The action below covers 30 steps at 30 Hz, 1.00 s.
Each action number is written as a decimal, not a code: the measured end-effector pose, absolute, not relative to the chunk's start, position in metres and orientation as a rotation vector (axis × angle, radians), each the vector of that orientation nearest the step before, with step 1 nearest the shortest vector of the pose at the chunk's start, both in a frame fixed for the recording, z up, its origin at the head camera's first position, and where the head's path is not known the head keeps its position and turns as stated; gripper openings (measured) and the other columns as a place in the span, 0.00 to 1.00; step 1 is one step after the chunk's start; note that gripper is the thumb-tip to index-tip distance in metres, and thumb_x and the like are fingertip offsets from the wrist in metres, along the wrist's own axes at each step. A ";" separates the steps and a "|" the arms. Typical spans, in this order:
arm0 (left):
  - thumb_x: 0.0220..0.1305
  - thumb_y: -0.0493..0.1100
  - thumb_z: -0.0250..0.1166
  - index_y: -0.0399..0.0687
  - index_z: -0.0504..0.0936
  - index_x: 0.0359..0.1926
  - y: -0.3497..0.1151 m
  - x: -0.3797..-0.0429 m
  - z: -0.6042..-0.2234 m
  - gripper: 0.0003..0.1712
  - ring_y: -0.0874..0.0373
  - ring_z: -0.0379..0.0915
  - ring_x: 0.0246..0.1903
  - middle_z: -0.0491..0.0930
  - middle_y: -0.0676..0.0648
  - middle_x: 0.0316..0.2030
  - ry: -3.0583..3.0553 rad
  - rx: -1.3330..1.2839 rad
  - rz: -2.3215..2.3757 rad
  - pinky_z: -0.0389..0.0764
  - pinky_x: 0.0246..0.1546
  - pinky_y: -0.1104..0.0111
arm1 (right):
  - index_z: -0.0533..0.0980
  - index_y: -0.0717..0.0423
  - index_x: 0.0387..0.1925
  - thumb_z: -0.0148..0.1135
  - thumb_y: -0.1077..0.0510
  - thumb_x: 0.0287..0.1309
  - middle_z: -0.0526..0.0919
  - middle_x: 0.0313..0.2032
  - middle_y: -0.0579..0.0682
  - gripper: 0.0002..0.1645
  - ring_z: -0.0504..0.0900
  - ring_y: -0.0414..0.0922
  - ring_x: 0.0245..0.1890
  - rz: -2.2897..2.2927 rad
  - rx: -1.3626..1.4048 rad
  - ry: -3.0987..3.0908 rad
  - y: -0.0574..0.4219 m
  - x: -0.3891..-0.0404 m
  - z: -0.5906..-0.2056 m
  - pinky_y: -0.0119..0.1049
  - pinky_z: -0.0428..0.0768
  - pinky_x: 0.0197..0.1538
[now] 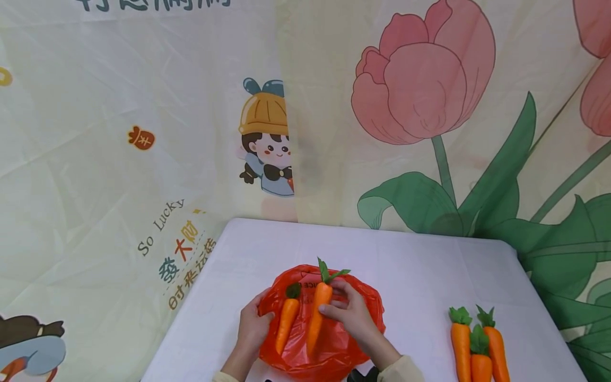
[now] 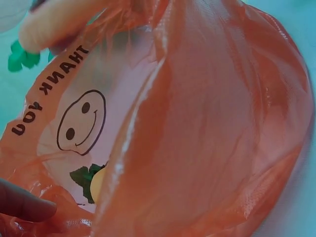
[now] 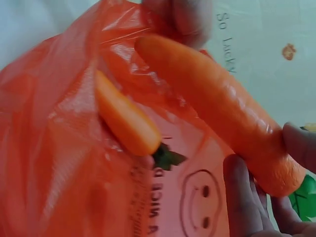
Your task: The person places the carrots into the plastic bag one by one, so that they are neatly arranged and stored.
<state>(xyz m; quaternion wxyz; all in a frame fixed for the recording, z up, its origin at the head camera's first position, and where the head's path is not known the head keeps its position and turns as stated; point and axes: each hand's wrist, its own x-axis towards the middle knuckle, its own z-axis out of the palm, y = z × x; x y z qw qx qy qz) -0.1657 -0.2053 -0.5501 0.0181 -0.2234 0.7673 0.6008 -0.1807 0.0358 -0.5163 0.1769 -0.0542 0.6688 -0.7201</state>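
A red plastic bag [image 1: 343, 353] lies spread on the table with its mouth facing up. At its left edge my left hand [image 1: 254, 321] grips the rim, its fingers partly hidden by the plastic. My right hand [image 1: 350, 307] pinches an orange carrot [image 1: 316, 318] near its leafy end, over the bag's opening. In the right wrist view this carrot [image 3: 217, 103] slants across the bag, its tip close to the left hand [image 3: 182, 17]. Another carrot [image 1: 287, 323] lies inside the bag, left of the held one; its dark green leaves [image 2: 85, 180] show in the left wrist view.
Several more carrots [image 1: 496, 350] lie grouped on the white tablecloth [image 1: 420, 297] at the right. A dark object [image 1: 364, 375] shows by the right wrist at the bottom edge. Behind the table hangs a printed cloth [image 1: 324, 132] with tulips and a cartoon figure.
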 end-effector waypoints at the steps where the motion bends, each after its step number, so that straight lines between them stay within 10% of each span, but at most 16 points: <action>1: 0.68 0.25 0.57 0.41 0.66 0.74 -0.205 -0.166 -0.550 0.34 0.38 0.64 0.67 0.69 0.36 0.68 2.386 -0.691 1.864 0.70 0.63 0.45 | 0.63 0.64 0.69 0.72 0.58 0.60 0.73 0.60 0.60 0.41 0.82 0.52 0.53 -2.042 -0.148 1.904 0.033 -0.181 -0.520 0.46 0.85 0.51; 30: 0.68 0.26 0.54 0.39 0.68 0.72 -0.203 -0.158 -0.550 0.31 0.37 0.67 0.63 0.70 0.35 0.67 2.446 -0.572 1.920 0.70 0.63 0.43 | 0.73 0.63 0.62 0.76 0.65 0.52 0.81 0.51 0.55 0.35 0.82 0.46 0.39 -1.687 -0.019 2.297 -0.016 -0.200 -0.589 0.44 0.87 0.44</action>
